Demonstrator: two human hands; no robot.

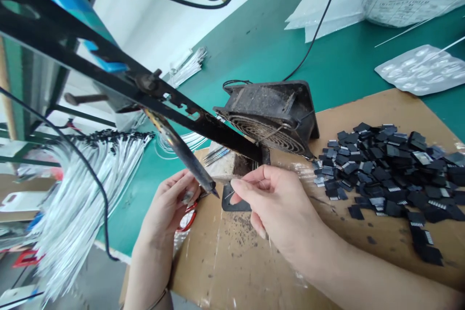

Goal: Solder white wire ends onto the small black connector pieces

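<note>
A soldering iron [185, 155] hangs from a black slotted metal bar [160, 89], its dark tip pointing down between my hands. My right hand [269, 193] is right of the tip, thumb and forefinger pinching a thin wire. Left of the iron, my left hand [178, 193] has its fingers closed on something small that I cannot make out. Red-handled scissors [188, 218] lie beside my left hand. A small black plate [234, 203] is on the cardboard [225, 261], partly behind my right fingers.
A dusty black fan [272, 114] stands behind my hands. Many small black connector pieces [385, 169] are heaped on the right. Bundled white cables [87, 193] hang at the left. Plastic bags [425, 70] lie on the green table [250, 53]. A black cord [321, 19] runs down behind the fan.
</note>
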